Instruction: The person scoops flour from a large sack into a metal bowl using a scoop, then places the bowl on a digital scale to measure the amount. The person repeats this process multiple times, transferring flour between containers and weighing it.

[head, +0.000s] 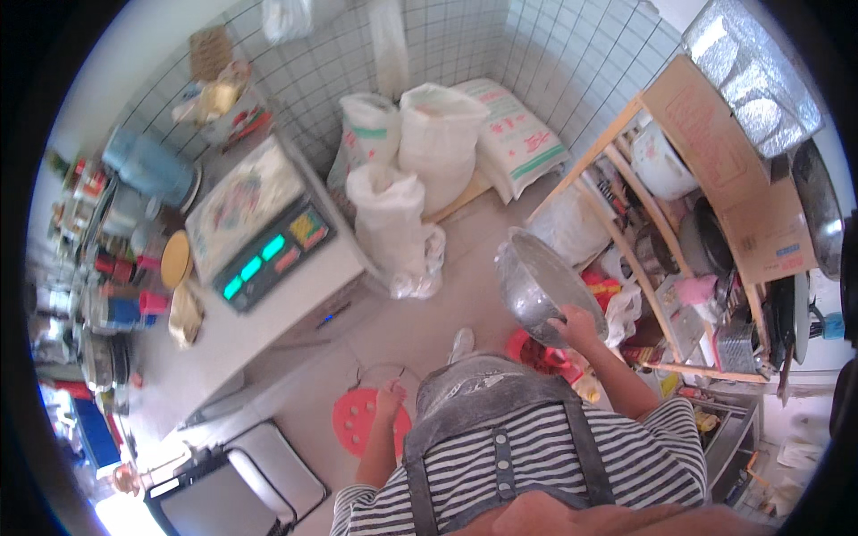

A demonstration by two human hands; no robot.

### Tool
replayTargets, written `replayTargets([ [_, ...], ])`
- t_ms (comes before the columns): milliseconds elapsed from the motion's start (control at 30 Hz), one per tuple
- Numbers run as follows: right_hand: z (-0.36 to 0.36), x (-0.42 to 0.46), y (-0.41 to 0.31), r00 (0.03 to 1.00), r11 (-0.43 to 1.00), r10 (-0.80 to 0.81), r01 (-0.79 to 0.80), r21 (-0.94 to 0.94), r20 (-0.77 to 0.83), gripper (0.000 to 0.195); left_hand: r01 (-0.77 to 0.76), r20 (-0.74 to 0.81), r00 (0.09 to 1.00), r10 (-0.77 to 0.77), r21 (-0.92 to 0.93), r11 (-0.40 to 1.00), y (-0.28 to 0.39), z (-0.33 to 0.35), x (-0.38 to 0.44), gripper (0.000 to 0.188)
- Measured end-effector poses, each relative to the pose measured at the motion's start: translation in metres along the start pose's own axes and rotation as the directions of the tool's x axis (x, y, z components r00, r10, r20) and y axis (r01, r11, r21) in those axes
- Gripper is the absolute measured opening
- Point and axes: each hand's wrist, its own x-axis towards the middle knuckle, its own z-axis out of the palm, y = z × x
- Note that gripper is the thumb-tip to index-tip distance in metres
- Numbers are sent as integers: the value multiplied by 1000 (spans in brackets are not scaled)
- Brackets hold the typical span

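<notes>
My right hand [576, 326] grips the near rim of a large metal bowl [533, 288], which is tilted on its side to the right of my body. The bowl looks whitish inside. My left hand [391, 395] hangs low beside my apron, in front of a red round stool seat with holes [356, 422]; its fingers look curled, and whether it holds anything cannot be told. Beyond my feet stand an opened white woven sack [387, 208], a larger opened sack [442, 141] and a lying full sack [519, 134].
A lit digital scale [271, 254] sits on the counter [295, 308] at left. A wooden rack [630, 261] with pots and cardboard boxes [710, 134] rises at right. Red plastic items [546, 355] lie on the floor near my right side. A grey folding appliance [234, 476] is at lower left.
</notes>
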Motion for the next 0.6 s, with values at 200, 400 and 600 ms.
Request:
replayTargets([
  [200,1,147,33,984,1000,-21,21,-2,-175,30,-74,110,992,66,72,995,160,97,87,30],
  [400,14,336,63,953,1000,3,2,15,-304,29,-105,138,986,92,95,990,232,140,193,29],
  [600,57,478,79,953,964,260,-247,97,-154,26,-84,84,993,84,-3,996,272,148,282,30],
])
